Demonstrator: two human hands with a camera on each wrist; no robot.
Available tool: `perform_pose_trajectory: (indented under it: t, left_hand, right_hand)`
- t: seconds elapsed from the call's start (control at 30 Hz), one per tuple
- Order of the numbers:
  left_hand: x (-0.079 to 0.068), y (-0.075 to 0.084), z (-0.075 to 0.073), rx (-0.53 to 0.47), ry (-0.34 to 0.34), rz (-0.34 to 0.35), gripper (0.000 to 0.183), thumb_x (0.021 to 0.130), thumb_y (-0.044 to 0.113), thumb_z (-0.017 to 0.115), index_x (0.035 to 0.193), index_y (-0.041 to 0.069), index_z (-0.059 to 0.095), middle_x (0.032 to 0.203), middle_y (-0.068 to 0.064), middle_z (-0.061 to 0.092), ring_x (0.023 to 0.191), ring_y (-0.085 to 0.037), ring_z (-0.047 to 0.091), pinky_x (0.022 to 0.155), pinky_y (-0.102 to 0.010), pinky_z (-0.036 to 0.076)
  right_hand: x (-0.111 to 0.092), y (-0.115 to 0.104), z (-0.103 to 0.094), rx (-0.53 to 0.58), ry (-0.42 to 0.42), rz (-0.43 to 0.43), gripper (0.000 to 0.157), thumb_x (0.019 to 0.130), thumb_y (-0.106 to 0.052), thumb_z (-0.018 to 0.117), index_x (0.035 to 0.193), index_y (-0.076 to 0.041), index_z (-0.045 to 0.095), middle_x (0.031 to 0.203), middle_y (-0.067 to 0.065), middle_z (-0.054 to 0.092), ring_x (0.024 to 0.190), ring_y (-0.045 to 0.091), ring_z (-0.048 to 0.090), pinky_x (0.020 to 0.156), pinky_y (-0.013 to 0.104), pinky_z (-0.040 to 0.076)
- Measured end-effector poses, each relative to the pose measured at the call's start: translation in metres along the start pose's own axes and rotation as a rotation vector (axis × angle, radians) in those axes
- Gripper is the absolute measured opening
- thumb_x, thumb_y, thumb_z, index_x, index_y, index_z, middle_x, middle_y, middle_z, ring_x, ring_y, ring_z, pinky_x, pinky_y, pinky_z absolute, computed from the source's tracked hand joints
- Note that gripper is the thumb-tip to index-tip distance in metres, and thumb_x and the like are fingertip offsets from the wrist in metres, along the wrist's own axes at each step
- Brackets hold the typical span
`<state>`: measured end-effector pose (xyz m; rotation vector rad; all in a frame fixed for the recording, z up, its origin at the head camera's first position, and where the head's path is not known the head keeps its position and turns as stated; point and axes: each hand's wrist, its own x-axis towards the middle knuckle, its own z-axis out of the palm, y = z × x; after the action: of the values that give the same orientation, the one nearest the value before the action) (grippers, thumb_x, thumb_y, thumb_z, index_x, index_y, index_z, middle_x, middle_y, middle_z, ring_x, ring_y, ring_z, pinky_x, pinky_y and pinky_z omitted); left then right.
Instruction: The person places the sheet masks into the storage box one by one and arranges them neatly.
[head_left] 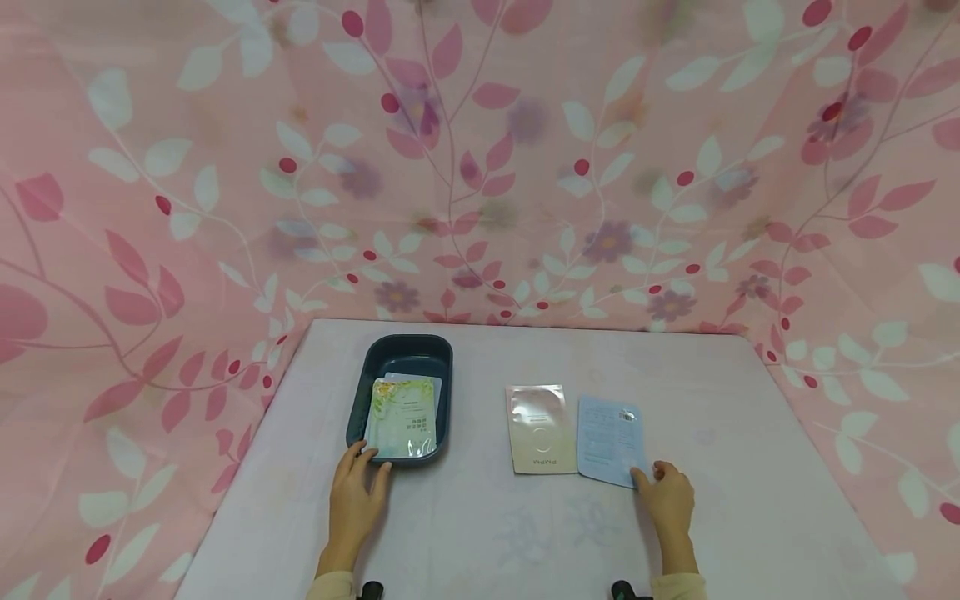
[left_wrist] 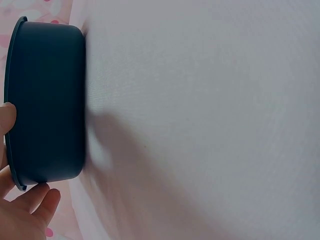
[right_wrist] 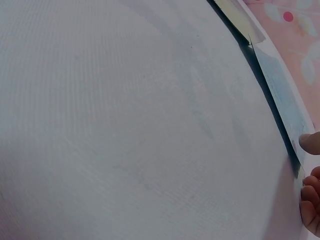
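Note:
In the head view a dark teal tray (head_left: 447, 392) stands at the left of the table. My left hand (head_left: 356, 502) holds its near left corner, with fingers and thumb spread along the rim; the left wrist view shows the thumb (left_wrist: 7, 118) over the rim. Inside the tray lies a pale green flat sachet (head_left: 402, 419) over a whitish one, mostly hidden. My right hand (head_left: 669, 500) is at the near right corner of a light blue sachet (head_left: 611, 437). Its thumb (right_wrist: 310, 143) touches that corner, while the other fingers bend loosely beside the edge. A cream and silver sachet (head_left: 542, 429) lies alongside, left.
A whitish cloth covers the table (head_left: 495, 533). Behind it and at both sides hangs pink floral fabric (head_left: 480, 167). Two small dark objects (head_left: 371, 590) show by the wrists at the bottom of the head view.

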<state>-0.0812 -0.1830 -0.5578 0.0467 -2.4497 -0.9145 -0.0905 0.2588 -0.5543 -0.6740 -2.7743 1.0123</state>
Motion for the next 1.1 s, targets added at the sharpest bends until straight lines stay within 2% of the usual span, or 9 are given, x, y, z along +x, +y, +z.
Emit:
perform_pose_trajectory:
  t: [0.3, 0.5, 0.7, 0.87, 1.1]
  left_hand:
    - [0.0, 0.002, -0.001, -0.003, 0.019, 0.01, 0.03, 0.079, 0.008, 0.075, 0.102, -0.008, 0.064, 0.12, -0.026, 0.055, 0.114, -0.041, 0.05, 0.095, -0.053, 0.04]
    - [0.0, 0.002, -0.001, -0.005, 0.007, -0.001, 0.031, 0.079, 0.008, 0.075, 0.103, -0.008, 0.064, 0.121, -0.026, 0.054, 0.115, -0.041, 0.049, 0.095, -0.054, 0.039]
    - [0.0, 0.002, -0.001, -0.01, 0.012, 0.006, 0.031, 0.079, 0.008, 0.075, 0.103, -0.008, 0.064, 0.121, -0.026, 0.054, 0.114, -0.042, 0.049, 0.095, -0.054, 0.04]
    - [0.0, 0.001, -0.001, -0.011, 0.016, 0.004, 0.031, 0.078, 0.007, 0.075, 0.103, -0.009, 0.064, 0.12, -0.026, 0.055, 0.114, -0.042, 0.05, 0.095, -0.053, 0.04]
    - [0.0, 0.002, -0.001, -0.011, 0.011, 0.001, 0.032, 0.079, 0.008, 0.075, 0.103, -0.009, 0.064, 0.121, -0.026, 0.054, 0.115, -0.042, 0.049, 0.095, -0.054, 0.04]
  right_hand:
    - [0.001, -0.002, 0.006, -0.016, -0.005, 0.026, 0.044, 0.084, -0.017, 0.065, 0.109, 0.017, 0.055, 0.093, 0.03, 0.063, 0.083, 0.043, 0.061, 0.072, 0.051, 0.049]
    - [-0.001, -0.005, 0.009, 0.007, -0.005, 0.061, 0.043, 0.083, -0.015, 0.066, 0.109, 0.017, 0.055, 0.094, 0.031, 0.063, 0.084, 0.045, 0.061, 0.07, 0.052, 0.049]
    - [-0.002, -0.008, 0.01, 0.053, 0.037, 0.07, 0.037, 0.081, -0.012, 0.069, 0.103, 0.016, 0.058, 0.091, 0.03, 0.064, 0.082, 0.044, 0.061, 0.07, 0.052, 0.047]
    - [-0.002, -0.007, 0.012, 0.078, 0.059, 0.078, 0.033, 0.079, -0.01, 0.07, 0.098, 0.015, 0.061, 0.083, 0.026, 0.065, 0.074, 0.039, 0.061, 0.065, 0.048, 0.048]
    - [-0.003, -0.006, 0.011, 0.084, 0.045, 0.083, 0.029, 0.079, -0.009, 0.07, 0.094, 0.015, 0.063, 0.082, 0.026, 0.066, 0.072, 0.037, 0.062, 0.061, 0.044, 0.048]
